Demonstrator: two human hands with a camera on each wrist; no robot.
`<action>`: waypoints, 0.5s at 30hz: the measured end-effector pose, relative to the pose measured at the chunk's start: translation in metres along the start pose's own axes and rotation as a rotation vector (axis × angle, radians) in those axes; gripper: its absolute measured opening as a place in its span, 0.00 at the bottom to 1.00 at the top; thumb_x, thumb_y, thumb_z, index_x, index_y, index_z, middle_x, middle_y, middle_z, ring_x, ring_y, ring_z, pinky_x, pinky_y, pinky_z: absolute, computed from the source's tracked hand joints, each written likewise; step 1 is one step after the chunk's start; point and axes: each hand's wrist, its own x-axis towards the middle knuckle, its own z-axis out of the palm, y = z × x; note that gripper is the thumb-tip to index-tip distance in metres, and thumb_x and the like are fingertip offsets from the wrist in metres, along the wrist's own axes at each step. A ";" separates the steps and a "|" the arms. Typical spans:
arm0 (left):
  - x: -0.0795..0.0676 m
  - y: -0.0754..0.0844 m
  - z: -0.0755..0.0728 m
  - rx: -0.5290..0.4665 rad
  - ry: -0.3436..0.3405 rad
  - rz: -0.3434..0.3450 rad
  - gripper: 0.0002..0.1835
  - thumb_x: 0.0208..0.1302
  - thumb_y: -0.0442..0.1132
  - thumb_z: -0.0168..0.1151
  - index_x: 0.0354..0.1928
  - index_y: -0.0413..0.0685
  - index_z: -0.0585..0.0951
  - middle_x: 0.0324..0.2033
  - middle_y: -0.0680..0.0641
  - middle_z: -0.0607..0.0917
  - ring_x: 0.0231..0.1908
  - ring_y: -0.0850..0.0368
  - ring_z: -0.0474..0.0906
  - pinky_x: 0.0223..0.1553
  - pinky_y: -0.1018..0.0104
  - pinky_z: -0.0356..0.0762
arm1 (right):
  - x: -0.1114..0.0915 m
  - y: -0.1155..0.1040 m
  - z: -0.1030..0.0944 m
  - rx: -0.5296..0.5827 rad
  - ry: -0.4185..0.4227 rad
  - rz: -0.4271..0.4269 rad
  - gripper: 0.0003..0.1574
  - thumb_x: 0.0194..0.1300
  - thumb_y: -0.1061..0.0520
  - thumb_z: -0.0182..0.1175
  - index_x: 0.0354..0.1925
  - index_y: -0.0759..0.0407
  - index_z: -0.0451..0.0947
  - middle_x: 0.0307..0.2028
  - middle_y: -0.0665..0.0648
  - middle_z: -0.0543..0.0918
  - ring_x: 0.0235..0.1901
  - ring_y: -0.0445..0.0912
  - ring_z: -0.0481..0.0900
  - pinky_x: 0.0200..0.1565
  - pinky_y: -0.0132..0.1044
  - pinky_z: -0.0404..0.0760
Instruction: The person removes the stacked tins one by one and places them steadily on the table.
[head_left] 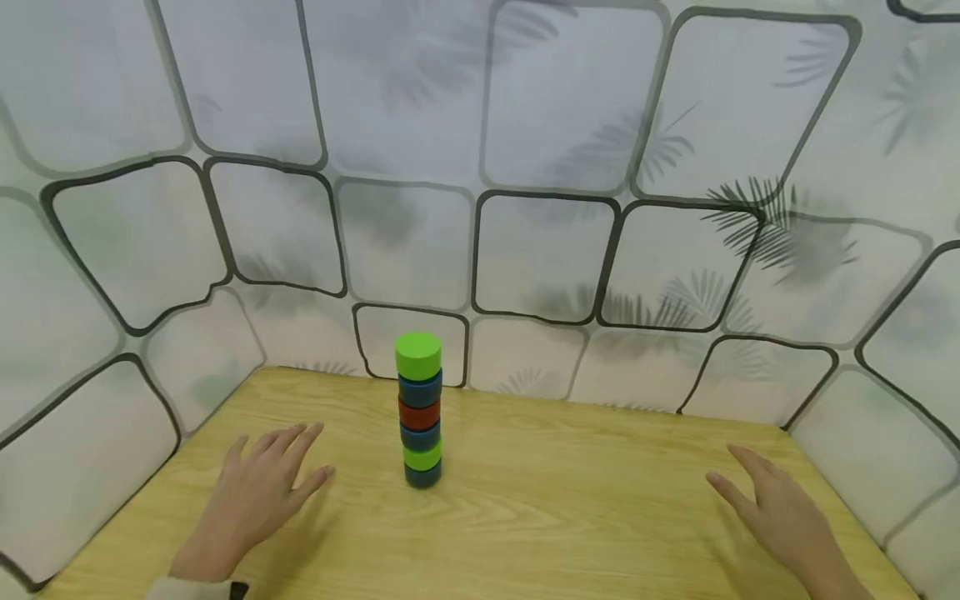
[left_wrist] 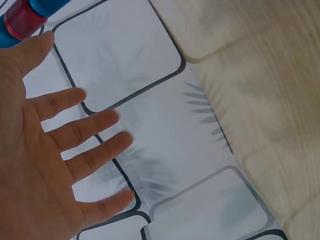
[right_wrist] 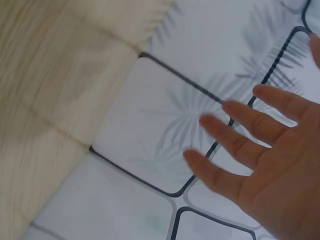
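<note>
A narrow upright stack of round blocks stands on the table, left of centre in the head view. From top to bottom come a bright green block (head_left: 418,357), a dark blue one (head_left: 420,390), a red block (head_left: 420,413), another blue, a second green block (head_left: 422,456) and a dark block (head_left: 423,476). My left hand (head_left: 258,492) is spread to the left of the stack, apart from it, holding nothing. Far to the right, my right hand (head_left: 780,512) has its fingers extended and holds nothing. Part of the stack's red block (left_wrist: 24,19) shows in the left wrist view.
The light wooden table (head_left: 540,492) is bordered at the back and both sides by pale walls (head_left: 547,258) patterned with dark rounded outlines and grey leaves. The back wall rises close behind the stack.
</note>
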 end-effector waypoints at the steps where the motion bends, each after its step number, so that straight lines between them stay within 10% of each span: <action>1: 0.002 0.001 -0.001 0.001 -0.002 0.006 0.31 0.67 0.57 0.66 0.63 0.43 0.80 0.53 0.39 0.84 0.51 0.37 0.80 0.51 0.29 0.71 | 0.002 -0.003 -0.001 0.021 0.029 -0.007 0.42 0.78 0.40 0.53 0.67 0.76 0.67 0.60 0.82 0.71 0.48 0.72 0.78 0.45 0.70 0.74; 15: 0.019 0.010 -0.009 -0.125 0.073 0.002 0.20 0.68 0.47 0.67 0.54 0.41 0.84 0.44 0.40 0.88 0.41 0.40 0.85 0.39 0.42 0.82 | 0.017 -0.033 -0.004 0.271 0.226 -0.052 0.21 0.70 0.55 0.66 0.52 0.71 0.81 0.44 0.69 0.86 0.39 0.62 0.86 0.33 0.35 0.80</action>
